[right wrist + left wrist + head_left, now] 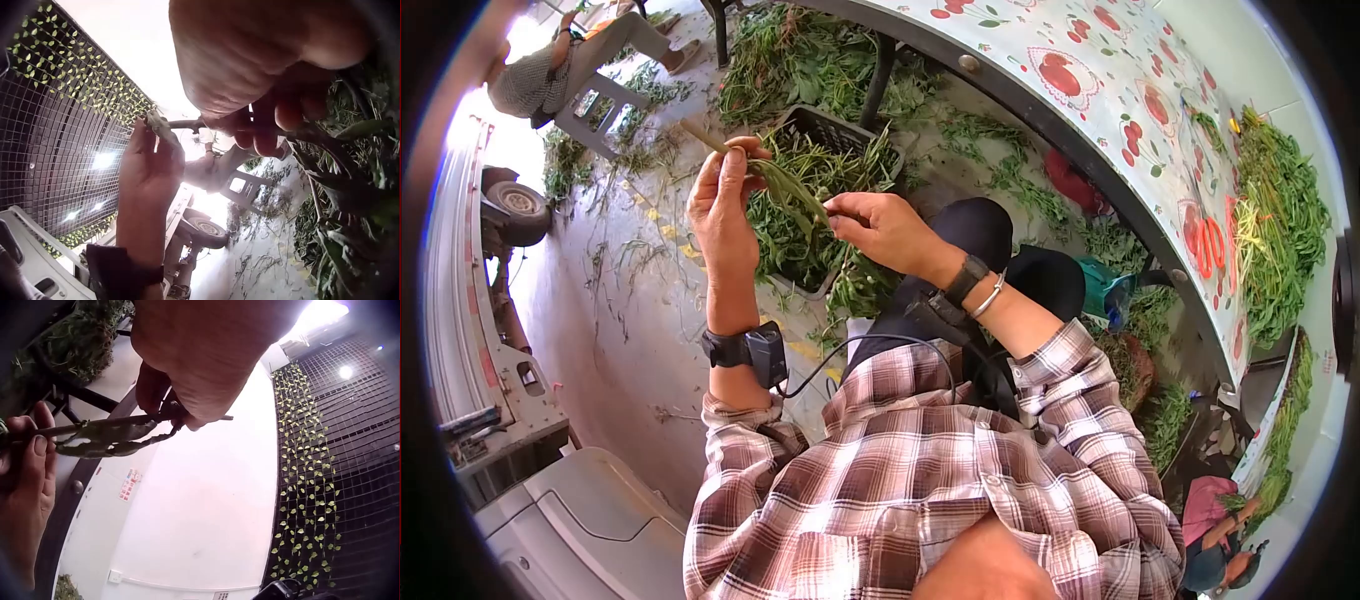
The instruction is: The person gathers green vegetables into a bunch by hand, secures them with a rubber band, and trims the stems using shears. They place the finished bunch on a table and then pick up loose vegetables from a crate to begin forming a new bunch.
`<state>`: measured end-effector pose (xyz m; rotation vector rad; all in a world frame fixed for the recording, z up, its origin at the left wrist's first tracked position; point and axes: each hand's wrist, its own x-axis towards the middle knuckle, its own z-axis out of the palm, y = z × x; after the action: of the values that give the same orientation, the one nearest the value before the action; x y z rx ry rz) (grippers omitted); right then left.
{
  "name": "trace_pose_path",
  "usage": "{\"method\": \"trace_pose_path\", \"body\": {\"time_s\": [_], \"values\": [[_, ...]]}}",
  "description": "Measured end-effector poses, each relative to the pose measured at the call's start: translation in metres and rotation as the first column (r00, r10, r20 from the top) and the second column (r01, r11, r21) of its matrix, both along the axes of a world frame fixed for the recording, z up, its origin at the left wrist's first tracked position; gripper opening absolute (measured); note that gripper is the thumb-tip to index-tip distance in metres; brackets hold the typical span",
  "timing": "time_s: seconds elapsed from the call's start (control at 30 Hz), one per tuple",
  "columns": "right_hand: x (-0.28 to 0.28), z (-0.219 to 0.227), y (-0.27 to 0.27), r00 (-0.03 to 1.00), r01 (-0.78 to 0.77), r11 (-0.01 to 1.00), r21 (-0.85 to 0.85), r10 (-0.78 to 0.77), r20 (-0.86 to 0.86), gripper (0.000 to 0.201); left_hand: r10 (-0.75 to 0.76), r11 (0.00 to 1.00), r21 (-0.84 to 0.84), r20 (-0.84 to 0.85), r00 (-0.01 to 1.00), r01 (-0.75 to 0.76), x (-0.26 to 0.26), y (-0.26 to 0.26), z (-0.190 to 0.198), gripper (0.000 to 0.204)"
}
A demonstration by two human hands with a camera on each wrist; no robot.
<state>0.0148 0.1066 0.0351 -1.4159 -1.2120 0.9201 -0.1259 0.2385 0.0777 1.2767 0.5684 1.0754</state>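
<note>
A leafy green stem (780,185) stretches between the two hands above a dark crate (880,152) of greens. My left hand (725,205) pinches its upper end between thumb and fingers, with a bare stalk tip poking out past them. My right hand (890,232) pinches the other part, and leaves hang below it. In the left wrist view the stem (100,431) runs between the left hand (194,356) and the right hand (28,481). The right wrist view has the right hand (269,69) close up and the left hand (150,181) beyond; the right fingertips are partly shadowed.
A table (1020,50) with a cherry-print cover stands at the right, bearing red scissors (1208,245) and a heap of greens (1280,220). More greens (800,60) lie on the floor. A person (550,75) sits at upper left; another (1225,550) is at lower right.
</note>
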Motion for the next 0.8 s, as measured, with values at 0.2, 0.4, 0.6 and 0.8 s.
{"method": "trace_pose_path", "body": {"time_s": [0.2,0.4,0.6,0.8], "values": [[0.002,-0.004,0.000,1.000,-0.023,0.999,-0.025,0.023,-0.004,0.020,0.049,0.996,0.073,-0.051,0.997,-0.045,0.006,-0.006,0.004,0.023],[0.001,-0.004,0.002,0.965,0.142,0.990,0.001,-0.139,0.224,0.019,0.087,0.983,0.174,-0.165,0.982,-0.058,0.014,-0.033,0.018,0.016],[0.001,-0.032,0.016,0.893,0.212,0.977,0.027,-0.205,0.402,0.021,0.120,0.828,0.553,-0.335,0.935,0.091,0.013,-0.058,0.000,0.006],[0.007,-0.037,0.020,0.900,0.244,0.966,-0.090,-0.260,-0.350,0.027,0.085,0.922,0.388,-0.249,0.965,0.019,0.012,-0.050,-0.011,0.019]]}}
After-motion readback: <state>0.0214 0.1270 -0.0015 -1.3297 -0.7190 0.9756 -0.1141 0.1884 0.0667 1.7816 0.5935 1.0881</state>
